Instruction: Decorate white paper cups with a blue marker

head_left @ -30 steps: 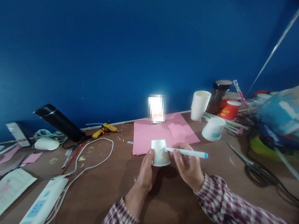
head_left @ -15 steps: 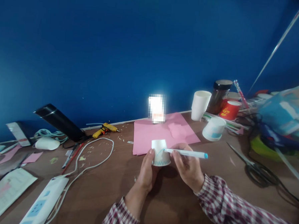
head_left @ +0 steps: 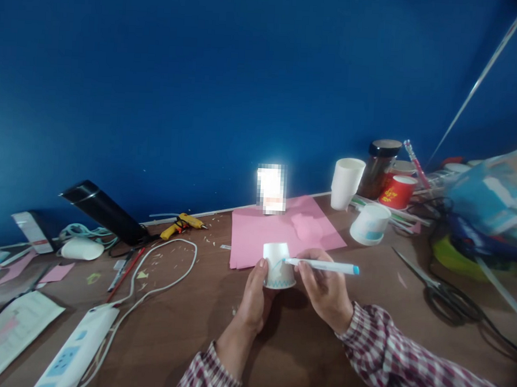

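A white paper cup (head_left: 279, 272) is held upside down in my left hand (head_left: 254, 294), whose thumb presses on its left side. A blue zigzag runs along the cup's rim at the bottom, and a blue line shows higher on its wall. My right hand (head_left: 323, 295) is closed round a white marker (head_left: 330, 266) with a light blue end. The marker lies nearly level, its tip at the cup's wall. Behind the cup are sheets of pink paper (head_left: 256, 234).
To the right lie black-handled scissors (head_left: 448, 296), an upturned white cup (head_left: 370, 222), stacked white cups (head_left: 346, 183) and a red cup (head_left: 397, 192). At left are a yellow glue gun (head_left: 181, 225), a black cylinder (head_left: 104, 208) and a white power strip (head_left: 74, 351) with its cable.
Both hands, the cup and the marker keep almost the same places. The whole view has shifted by only a few pixels.
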The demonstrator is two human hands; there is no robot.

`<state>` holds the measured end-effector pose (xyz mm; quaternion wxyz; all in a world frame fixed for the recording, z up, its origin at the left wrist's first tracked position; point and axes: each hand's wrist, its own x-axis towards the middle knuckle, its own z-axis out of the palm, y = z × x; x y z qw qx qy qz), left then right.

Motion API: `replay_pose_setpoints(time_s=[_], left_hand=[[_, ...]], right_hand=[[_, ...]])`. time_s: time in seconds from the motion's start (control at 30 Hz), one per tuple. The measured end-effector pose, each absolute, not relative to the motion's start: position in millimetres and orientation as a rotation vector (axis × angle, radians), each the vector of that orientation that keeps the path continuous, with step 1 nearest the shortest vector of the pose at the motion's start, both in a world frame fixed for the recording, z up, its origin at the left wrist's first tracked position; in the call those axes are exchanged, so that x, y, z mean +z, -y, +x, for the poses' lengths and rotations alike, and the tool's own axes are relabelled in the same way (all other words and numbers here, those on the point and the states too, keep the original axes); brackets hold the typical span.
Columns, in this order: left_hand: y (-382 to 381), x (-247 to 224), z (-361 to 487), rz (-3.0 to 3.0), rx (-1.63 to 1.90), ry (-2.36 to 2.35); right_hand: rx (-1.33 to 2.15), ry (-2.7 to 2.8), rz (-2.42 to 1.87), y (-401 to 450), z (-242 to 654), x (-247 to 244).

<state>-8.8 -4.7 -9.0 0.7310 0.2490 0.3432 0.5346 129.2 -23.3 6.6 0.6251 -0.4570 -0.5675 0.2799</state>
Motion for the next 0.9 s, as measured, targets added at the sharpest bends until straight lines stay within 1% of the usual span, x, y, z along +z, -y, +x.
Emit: replay_pose_setpoints(time_s=[0.9], left_hand=[[5.0, -11.2, -9.9, 0.589, 1.165, -0.707]], right_hand=[[0.631, 1.305, -1.061, 20.9, 131.3, 7.9]])
